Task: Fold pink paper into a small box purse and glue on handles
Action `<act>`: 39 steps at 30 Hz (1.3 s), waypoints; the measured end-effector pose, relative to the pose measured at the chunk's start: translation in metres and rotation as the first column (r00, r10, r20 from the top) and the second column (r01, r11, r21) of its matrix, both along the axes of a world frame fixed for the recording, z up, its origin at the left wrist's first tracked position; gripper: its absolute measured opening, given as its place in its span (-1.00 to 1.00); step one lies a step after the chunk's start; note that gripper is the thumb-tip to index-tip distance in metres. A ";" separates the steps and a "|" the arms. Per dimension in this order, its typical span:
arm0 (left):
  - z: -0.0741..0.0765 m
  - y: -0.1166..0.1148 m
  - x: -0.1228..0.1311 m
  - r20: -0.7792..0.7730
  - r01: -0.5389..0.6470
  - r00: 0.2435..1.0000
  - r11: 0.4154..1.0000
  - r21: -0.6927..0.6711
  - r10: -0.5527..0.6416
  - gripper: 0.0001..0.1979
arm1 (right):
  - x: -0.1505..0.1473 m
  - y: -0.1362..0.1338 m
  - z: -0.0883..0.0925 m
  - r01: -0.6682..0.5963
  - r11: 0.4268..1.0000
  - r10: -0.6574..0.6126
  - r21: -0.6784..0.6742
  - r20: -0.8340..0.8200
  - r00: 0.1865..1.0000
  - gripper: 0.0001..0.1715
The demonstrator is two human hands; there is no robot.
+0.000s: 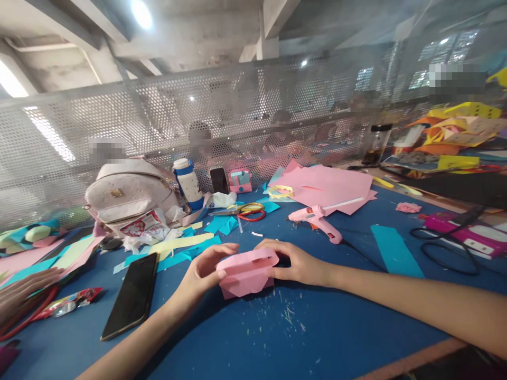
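Note:
Between my two hands is a small folded pink paper box (246,275), just above or on the blue tabletop, with a curved strip along its upper rim. My left hand (206,269) grips its left side, thumb on the near face and fingers behind. My right hand (288,261) holds the right end, the thumb at the front and the other fingers curled over the back. Beyond the right hand lies a pink hot glue gun (317,219) with a glue stick in its rear. A black phone (132,295) rests left of my left forearm.
Pink paper sheets (328,184), scissors (249,209) and blue paper scraps (225,224) lie farther back. A backpack (130,195) and a bottle (188,182) stand by the mesh partition (245,111). At right is a magenta power strip (467,235) with cables. Another person's hand (27,287) is at far left.

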State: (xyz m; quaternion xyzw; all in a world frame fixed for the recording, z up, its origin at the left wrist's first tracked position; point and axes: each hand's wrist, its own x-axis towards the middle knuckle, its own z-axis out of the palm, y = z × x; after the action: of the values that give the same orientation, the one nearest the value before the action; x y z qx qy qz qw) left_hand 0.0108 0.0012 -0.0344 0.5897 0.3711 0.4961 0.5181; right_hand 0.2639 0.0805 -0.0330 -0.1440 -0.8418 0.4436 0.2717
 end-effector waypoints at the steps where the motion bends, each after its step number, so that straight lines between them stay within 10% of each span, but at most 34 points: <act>1: -0.001 0.001 0.000 -0.056 0.007 0.998 0.999 0.036 -0.005 -0.49 | 0.000 0.000 0.000 0.006 0.999 -0.006 -0.033 0.004 1.000 -0.64; 7: -0.011 0.002 0.001 -0.284 -0.129 0.951 0.991 -0.020 0.118 -0.28 | -0.002 0.003 -0.002 0.080 0.968 -0.080 -0.236 0.012 0.997 -0.63; 39: -0.003 0.003 0.002 -0.166 -0.217 0.966 0.972 -0.094 0.200 -0.58 | 0.002 0.006 -0.006 0.162 0.963 -0.182 -0.215 -0.074 0.981 -0.41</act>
State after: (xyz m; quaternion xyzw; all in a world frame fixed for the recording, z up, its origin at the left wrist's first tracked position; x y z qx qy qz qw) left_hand 0.0130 0.0040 -0.0376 0.5543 0.4976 0.4790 0.4645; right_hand 0.2657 0.0863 -0.0385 -0.2233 -0.7614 0.5102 0.3317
